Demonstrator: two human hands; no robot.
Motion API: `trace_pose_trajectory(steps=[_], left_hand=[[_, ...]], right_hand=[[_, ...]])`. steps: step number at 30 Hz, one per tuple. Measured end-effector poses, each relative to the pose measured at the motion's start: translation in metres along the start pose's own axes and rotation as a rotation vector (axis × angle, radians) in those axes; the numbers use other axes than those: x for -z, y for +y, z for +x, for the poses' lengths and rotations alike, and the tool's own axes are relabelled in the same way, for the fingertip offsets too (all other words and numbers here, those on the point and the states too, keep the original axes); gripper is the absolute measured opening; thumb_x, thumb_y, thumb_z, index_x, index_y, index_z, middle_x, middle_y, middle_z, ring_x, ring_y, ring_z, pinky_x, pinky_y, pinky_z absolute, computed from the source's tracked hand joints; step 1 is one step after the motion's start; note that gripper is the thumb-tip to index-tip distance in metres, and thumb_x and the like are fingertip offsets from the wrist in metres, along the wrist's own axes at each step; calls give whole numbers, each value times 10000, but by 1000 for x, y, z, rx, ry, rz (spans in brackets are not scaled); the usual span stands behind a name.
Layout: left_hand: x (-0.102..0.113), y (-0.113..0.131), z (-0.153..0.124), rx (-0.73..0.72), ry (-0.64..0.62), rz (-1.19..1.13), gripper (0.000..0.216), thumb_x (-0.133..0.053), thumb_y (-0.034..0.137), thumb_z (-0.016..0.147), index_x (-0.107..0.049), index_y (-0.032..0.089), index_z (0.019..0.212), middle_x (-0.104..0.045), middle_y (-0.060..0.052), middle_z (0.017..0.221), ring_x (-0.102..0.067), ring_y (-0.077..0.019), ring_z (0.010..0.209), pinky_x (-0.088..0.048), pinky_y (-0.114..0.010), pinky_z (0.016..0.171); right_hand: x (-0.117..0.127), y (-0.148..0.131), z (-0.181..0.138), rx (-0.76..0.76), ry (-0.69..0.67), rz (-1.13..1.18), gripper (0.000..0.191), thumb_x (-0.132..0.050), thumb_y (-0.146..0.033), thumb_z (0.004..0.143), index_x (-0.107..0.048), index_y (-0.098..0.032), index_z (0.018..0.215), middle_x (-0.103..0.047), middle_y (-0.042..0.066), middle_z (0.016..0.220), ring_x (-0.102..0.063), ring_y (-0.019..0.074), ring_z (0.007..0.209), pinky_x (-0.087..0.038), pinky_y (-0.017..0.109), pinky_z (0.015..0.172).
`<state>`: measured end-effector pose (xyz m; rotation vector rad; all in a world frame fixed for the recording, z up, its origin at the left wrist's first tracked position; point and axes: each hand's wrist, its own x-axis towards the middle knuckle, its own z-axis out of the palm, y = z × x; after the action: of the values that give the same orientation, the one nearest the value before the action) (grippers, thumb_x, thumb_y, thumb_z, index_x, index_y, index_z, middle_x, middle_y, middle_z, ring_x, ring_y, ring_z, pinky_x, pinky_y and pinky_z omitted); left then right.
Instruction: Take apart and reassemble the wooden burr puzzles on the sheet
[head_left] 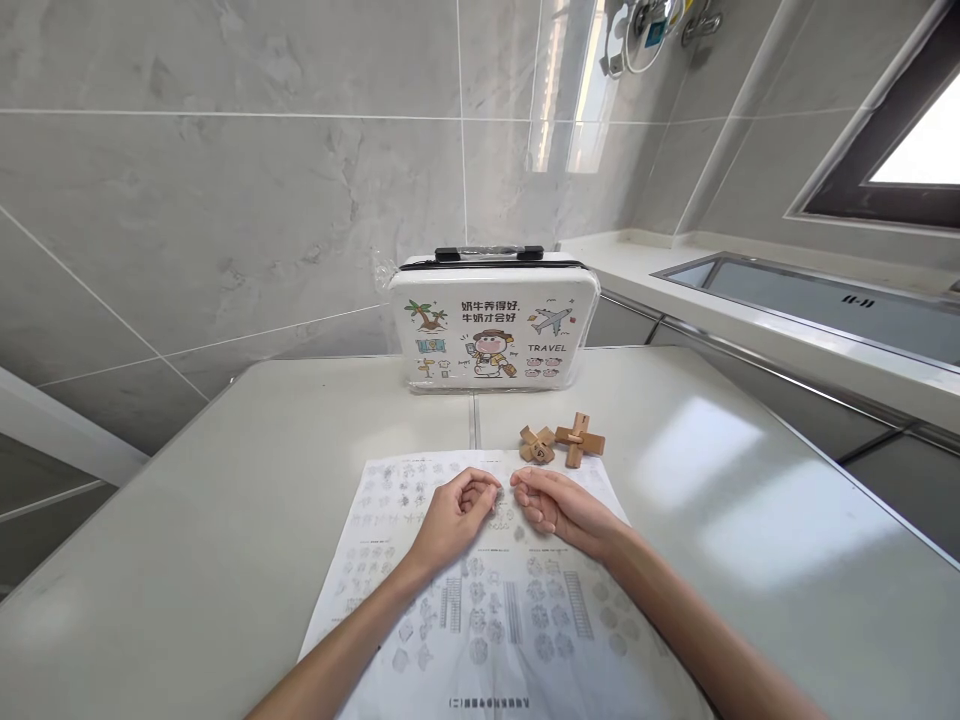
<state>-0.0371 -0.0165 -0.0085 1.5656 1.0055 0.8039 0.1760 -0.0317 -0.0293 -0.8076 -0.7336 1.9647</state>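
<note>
My left hand (pixel 456 512) and my right hand (pixel 555 505) rest side by side on a printed instruction sheet (pixel 495 610) covered with small puzzle diagrams. Both hands have their fingers curled in, fingertips nearly touching each other; I see nothing in either one. Just beyond my right hand, on the bare tabletop, lie two wooden interlocking puzzles: a smaller knot-shaped one (pixel 537 444) and a cross-shaped one (pixel 580 438), touching each other.
A small white case (pixel 493 325) with cartoon prints and the word TRAVEL stands upright at the back of the grey table (pixel 225 520), against the tiled wall. A counter with a steel sink (pixel 817 295) runs along the right.
</note>
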Motion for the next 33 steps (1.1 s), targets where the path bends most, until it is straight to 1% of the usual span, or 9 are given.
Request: trace_pose_trajectory(steps=[10,16,26,33], left_hand=[[0,2,0,8,-9,12,270,-642,452,1001,-699,191,1040,-663,-25,793,-579,-152,708,-451,-258,644],[-1,1,0,9,-8,4,271,-638,458,1000,-697,195,1031,-662,-18,787,-579,-150,704,-456,-260,654],[0,1,1,12,-7,0,277,-646,470,993,-694,199,1031,-664,-17,795,-582,-153,706,-454,-262,658],[0,0,0,15,-8,-5,281,-645,473,993,-695,199,1032,-657,-17,782,-580,-153,698,-456,-263,652]], right_hand=[[0,-1,-2,-1,0,2,292,-807,-428,910,-711,-162,984,-584,-9,777,-487,74,567,-339,185,460],[-1,-2,-1,-1,6,0,296,-820,-425,896,-705,-164,975,-574,-15,759,-476,72,554,-328,187,457],[-1,-2,-1,3,8,4,292,-815,-424,902,-700,-163,963,-583,-14,766,-495,72,560,-339,185,462],[-2,-2,-2,2,-3,1,284,-802,-422,917,-701,-161,965,-572,-15,767,-481,69,559,-334,184,463]])
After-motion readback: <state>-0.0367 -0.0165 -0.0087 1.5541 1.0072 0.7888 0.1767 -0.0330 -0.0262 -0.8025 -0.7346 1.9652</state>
